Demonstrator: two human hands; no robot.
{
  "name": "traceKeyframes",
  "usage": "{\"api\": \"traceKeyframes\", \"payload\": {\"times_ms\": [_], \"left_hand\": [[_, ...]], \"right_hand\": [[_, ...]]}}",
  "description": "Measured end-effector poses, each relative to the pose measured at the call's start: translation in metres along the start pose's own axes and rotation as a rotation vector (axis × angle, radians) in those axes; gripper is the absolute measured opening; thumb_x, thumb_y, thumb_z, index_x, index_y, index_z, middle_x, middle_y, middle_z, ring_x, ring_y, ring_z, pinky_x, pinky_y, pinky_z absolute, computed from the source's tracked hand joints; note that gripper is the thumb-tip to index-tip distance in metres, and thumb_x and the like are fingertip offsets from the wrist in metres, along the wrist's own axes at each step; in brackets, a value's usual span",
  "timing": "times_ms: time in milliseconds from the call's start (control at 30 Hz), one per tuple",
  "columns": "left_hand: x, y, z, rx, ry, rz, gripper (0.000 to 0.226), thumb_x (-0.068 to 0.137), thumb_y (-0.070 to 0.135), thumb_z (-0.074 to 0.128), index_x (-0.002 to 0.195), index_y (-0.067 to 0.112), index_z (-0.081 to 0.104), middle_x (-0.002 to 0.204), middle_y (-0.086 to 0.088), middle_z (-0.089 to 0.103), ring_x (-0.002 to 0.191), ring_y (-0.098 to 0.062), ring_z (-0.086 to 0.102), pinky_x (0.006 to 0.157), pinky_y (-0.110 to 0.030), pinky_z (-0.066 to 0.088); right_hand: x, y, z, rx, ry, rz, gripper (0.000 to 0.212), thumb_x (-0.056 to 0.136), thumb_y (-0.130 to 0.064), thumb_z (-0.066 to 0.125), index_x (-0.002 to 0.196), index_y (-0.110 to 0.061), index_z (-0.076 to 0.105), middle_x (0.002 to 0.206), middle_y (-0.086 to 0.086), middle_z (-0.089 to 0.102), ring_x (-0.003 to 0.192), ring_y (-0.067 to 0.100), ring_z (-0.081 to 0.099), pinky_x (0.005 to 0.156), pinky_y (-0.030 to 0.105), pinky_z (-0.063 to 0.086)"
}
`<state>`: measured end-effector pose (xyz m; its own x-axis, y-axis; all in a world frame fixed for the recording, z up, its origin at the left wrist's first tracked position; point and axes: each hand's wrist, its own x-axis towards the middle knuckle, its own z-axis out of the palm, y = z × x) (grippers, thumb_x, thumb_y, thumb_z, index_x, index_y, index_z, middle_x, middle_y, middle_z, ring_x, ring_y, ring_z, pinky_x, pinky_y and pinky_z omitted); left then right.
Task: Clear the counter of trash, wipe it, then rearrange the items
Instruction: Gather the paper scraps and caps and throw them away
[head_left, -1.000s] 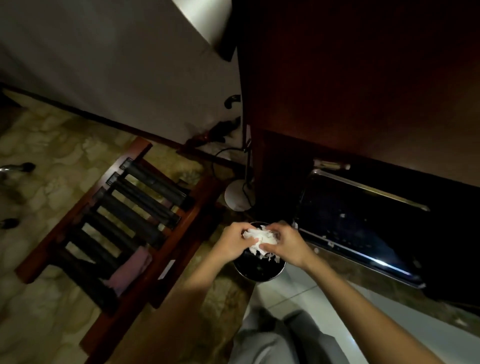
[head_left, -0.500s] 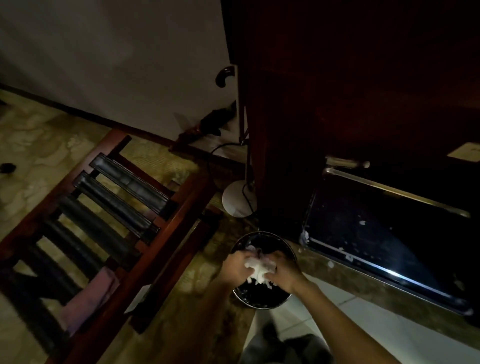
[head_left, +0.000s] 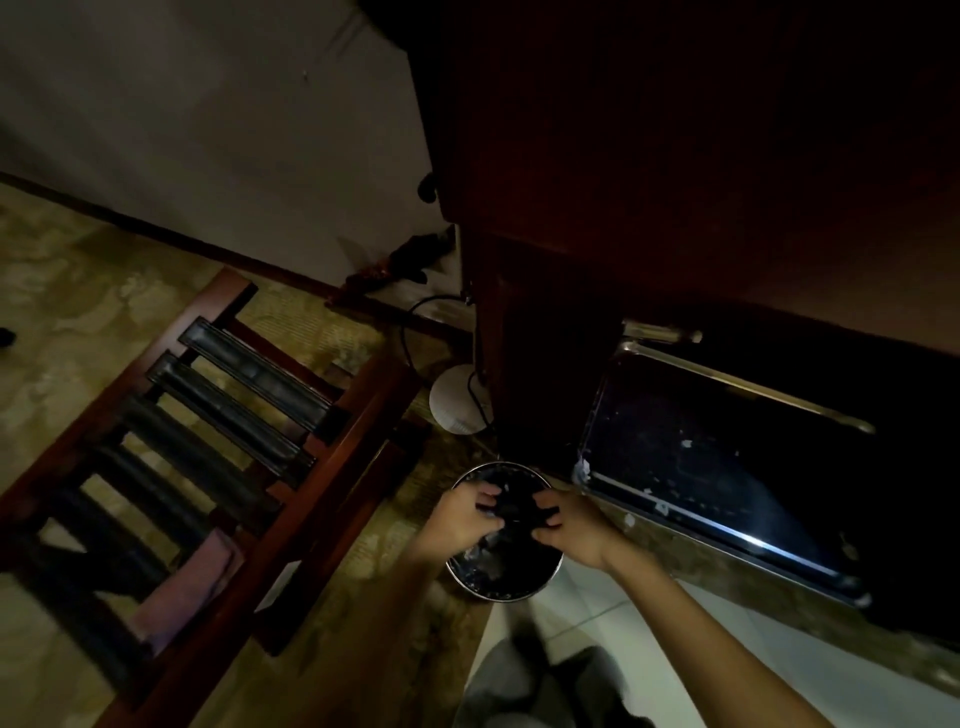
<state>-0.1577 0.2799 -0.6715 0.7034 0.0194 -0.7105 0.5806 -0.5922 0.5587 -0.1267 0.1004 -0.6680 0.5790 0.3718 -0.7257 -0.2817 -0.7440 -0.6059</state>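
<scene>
A round black trash bin (head_left: 540, 586) with a shiny rim stands on the floor below me. My left hand (head_left: 460, 519) and my right hand (head_left: 569, 527) hover side by side over its mouth, fingers spread, with nothing white between them. Pale scraps show dimly inside the bin. The light is low and the bin's inside is hard to read.
A dark wooden cabinet (head_left: 649, 208) rises behind the bin, with a black glass-fronted appliance (head_left: 727, 467) at its base on the right. A wooden luggage rack (head_left: 218, 447) with black straps stands left. A white round lamp base (head_left: 454, 400) and cable sit by the cabinet.
The crumpled white tissue held between both hands a second ago is gone from them. Both hands have come apart over the bin.
</scene>
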Motion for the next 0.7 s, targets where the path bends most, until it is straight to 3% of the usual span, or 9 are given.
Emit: {"api": "traceKeyframes", "payload": {"times_ms": [167, 233, 300, 367, 533, 700], "left_hand": [[-0.062, 0.050, -0.033, 0.016, -0.032, 0.099, 0.041, 0.083, 0.009, 0.069, 0.123, 0.007, 0.059, 0.121, -0.010, 0.063, 0.096, -0.013, 0.062, 0.076, -0.010, 0.047], [-0.094, 0.077, -0.052, 0.034, -0.034, 0.148, 0.036, 0.083, 0.011, 0.069, 0.119, 0.010, 0.061, 0.118, -0.007, 0.064, 0.097, -0.013, 0.063, 0.083, -0.017, 0.050], [-0.127, 0.101, -0.068, 0.068, -0.027, 0.198, 0.034, 0.083, 0.013, 0.070, 0.116, 0.015, 0.063, 0.113, -0.001, 0.065, 0.100, -0.013, 0.063, 0.090, -0.023, 0.052], [-0.163, 0.128, -0.088, 0.103, -0.023, 0.236, 0.033, 0.084, 0.017, 0.070, 0.116, 0.020, 0.063, 0.107, 0.006, 0.064, 0.098, -0.010, 0.064, 0.087, -0.021, 0.052], [-0.249, 0.195, -0.138, 0.149, -0.033, 0.349, 0.033, 0.084, 0.023, 0.071, 0.115, 0.028, 0.062, 0.106, 0.012, 0.064, 0.094, -0.002, 0.064, 0.088, -0.024, 0.054], [-0.324, 0.261, -0.180, 0.291, -0.037, 0.511, 0.032, 0.084, 0.027, 0.071, 0.114, 0.033, 0.062, 0.095, 0.018, 0.064, 0.087, 0.006, 0.063, 0.082, -0.016, 0.052]], "right_hand": [[-0.068, -0.040, -0.032, -0.058, 0.005, -0.056, 0.050, 0.089, -0.013, 0.064, 0.135, -0.009, 0.045, 0.128, 0.006, 0.052, 0.111, 0.016, 0.051, 0.098, 0.025, 0.043], [-0.103, -0.064, -0.051, -0.086, 0.030, -0.093, 0.047, 0.087, -0.014, 0.066, 0.130, -0.009, 0.049, 0.124, 0.006, 0.056, 0.112, 0.017, 0.055, 0.100, 0.030, 0.045], [-0.138, -0.089, -0.068, -0.143, 0.053, -0.132, 0.044, 0.086, -0.015, 0.067, 0.127, -0.009, 0.053, 0.121, 0.004, 0.060, 0.110, 0.015, 0.057, 0.096, 0.023, 0.045], [-0.180, -0.121, -0.087, -0.196, 0.085, -0.188, 0.043, 0.086, -0.018, 0.067, 0.127, -0.012, 0.054, 0.118, 0.001, 0.061, 0.106, 0.009, 0.057, 0.088, 0.013, 0.042], [-0.282, -0.190, -0.123, -0.289, 0.174, -0.316, 0.043, 0.087, -0.027, 0.066, 0.128, -0.023, 0.054, 0.118, -0.007, 0.060, 0.105, 0.003, 0.057, 0.083, 0.008, 0.042], [-0.366, -0.243, -0.157, -0.399, 0.248, -0.435, 0.041, 0.087, -0.030, 0.066, 0.126, -0.025, 0.055, 0.120, -0.011, 0.060, 0.107, 0.001, 0.057, 0.093, 0.021, 0.047]]}}
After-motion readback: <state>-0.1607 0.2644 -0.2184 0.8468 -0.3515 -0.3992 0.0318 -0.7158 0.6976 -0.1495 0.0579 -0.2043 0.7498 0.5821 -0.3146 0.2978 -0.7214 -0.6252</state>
